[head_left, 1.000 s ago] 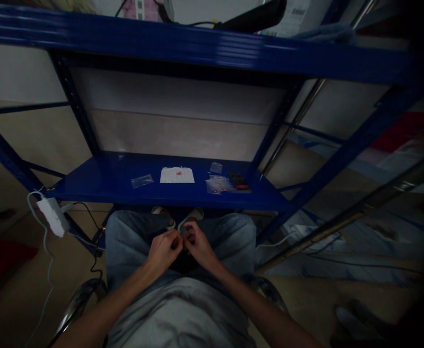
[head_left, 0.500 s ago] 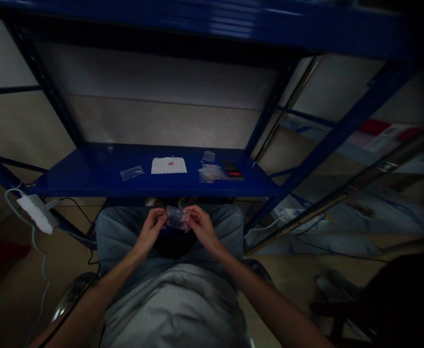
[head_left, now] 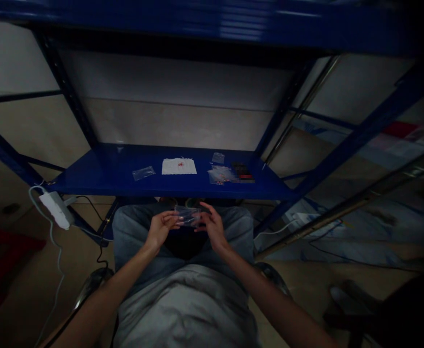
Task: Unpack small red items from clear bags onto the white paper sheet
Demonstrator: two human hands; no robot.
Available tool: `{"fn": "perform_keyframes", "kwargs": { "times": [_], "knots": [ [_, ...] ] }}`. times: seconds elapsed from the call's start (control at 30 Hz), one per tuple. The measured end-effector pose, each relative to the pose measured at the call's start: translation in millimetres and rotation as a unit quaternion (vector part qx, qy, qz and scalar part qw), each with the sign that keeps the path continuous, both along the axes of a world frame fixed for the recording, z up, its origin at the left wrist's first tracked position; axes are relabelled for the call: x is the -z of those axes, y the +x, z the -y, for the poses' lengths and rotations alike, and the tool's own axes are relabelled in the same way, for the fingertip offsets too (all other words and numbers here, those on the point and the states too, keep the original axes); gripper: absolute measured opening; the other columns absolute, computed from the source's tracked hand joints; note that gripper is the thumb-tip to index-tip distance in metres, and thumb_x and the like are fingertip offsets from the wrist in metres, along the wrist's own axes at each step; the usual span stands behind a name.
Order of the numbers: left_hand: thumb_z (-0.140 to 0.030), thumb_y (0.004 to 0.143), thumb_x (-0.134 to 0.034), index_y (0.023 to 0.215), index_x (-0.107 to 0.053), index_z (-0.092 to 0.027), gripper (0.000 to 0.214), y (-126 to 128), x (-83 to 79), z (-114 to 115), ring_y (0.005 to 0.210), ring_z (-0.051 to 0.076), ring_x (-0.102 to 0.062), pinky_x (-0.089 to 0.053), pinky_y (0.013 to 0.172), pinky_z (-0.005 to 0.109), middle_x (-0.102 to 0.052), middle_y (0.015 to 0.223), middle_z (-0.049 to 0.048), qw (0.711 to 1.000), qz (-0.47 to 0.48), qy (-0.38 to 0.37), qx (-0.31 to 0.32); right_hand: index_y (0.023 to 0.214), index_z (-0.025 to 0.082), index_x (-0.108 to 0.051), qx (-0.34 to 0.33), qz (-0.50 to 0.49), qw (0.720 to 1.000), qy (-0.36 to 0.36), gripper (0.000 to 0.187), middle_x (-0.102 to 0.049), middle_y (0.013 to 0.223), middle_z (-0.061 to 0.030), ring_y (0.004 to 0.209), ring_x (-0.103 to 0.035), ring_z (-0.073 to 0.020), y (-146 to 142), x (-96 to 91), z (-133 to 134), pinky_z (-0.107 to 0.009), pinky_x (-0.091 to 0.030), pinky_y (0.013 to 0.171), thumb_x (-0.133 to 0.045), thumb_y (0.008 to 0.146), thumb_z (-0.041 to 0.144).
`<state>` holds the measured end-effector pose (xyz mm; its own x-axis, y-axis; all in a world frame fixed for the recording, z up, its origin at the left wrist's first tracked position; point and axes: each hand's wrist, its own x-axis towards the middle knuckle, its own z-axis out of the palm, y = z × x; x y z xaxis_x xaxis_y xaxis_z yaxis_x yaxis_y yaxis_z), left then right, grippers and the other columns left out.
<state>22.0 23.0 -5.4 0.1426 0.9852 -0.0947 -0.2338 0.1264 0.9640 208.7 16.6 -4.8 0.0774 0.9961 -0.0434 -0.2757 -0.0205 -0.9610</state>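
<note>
Above my lap, just in front of the shelf edge, a small clear plastic bag (head_left: 187,215) is stretched sideways. My left hand (head_left: 160,228) pinches its left end between thumb and fingers. My right hand (head_left: 213,226) is at the bag's right end with fingers spread, the index finger lifted away; the lower fingertips are at the plastic, though I cannot tell whether they touch it. What the bag contains, if anything, is too dim to make out.
On the blue shelf (head_left: 124,188) lie a flat clear bag (head_left: 143,173), a white cloth-like piece (head_left: 170,167) with a small red mark, small bags with reddish bits (head_left: 217,176) and a dark item (head_left: 243,171). A white power strip (head_left: 55,209) hangs left.
The right hand's fingers have spread from a pinch on the bag's right end. The bag looks flatter and wider. The whole view has shifted slightly, so the shelf appears further right.
</note>
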Motion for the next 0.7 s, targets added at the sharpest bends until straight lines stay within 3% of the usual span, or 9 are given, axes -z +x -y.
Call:
{"fn": "perform_keyframes", "kwargs": {
  "times": [0.13,0.27,0.47,0.57,0.7],
  "knots": [
    [-0.040,0.071,-0.076,0.104,-0.063,-0.007,0.049,-3.0,-0.7,-5.5,0.079,0.024,-0.072,-0.058,0.070,0.034,-0.075,0.091,0.0155,0.999,-0.022,0.040,-0.004,0.119,0.020,-0.055,0.023,-0.097,0.991,-0.095,0.045,-0.072,0.093,-0.0097,0.074,-0.070,-0.0218,-15.6,5.0,-6.2,-0.034,-0.059,0.053,-0.046,0.089,0.053],
    [-0.038,0.076,-0.072,0.106,-0.065,-0.008,0.043,-5.7,4.0,-5.9,0.084,0.026,-0.072,-0.059,0.071,0.035,-0.075,0.095,0.0145,0.994,-0.080,0.081,-0.007,0.092,0.014,-0.062,0.043,-0.139,0.978,-0.152,0.044,-0.069,0.077,-0.0086,0.061,-0.067,-0.0192,-34.8,16.2,-13.1,-0.031,-0.056,0.046,-0.041,0.091,0.053],
    [-0.033,0.081,-0.066,0.112,-0.068,-0.013,0.036,-11.6,3.9,-2.5,0.091,0.025,-0.071,-0.059,0.077,0.036,-0.074,0.103,0.0108,0.977,-0.174,0.120,0.002,0.076,0.016,-0.059,0.163,-0.176,0.956,-0.171,0.037,-0.064,0.061,-0.0033,0.048,-0.059,-0.0144,-63.9,29.8,-14.1,-0.023,-0.044,0.037,-0.045,0.089,0.047],
    [-0.036,0.079,-0.068,0.115,-0.067,-0.013,0.043,-12.3,-2.0,-1.4,0.092,0.026,-0.071,-0.059,0.081,0.038,-0.073,0.105,0.0113,0.980,-0.163,0.115,0.007,0.072,0.017,-0.056,0.198,-0.184,0.947,-0.176,0.035,-0.058,0.054,-0.0005,0.042,-0.054,-0.0127,-72.7,37.5,-20.0,-0.022,-0.038,0.035,-0.044,0.088,0.046],
    [-0.044,0.083,-0.063,0.122,-0.063,-0.013,0.050,-8.4,-12.6,1.5,0.106,0.026,-0.066,-0.051,0.096,0.041,-0.068,0.118,0.0118,0.991,-0.081,0.107,0.011,0.068,0.021,-0.047,0.214,-0.186,0.947,-0.153,0.038,-0.050,0.047,0.0022,0.037,-0.049,-0.0126,-80.5,47.1,-33.8,-0.022,-0.032,0.034,-0.036,0.089,0.052]
  ]
}}
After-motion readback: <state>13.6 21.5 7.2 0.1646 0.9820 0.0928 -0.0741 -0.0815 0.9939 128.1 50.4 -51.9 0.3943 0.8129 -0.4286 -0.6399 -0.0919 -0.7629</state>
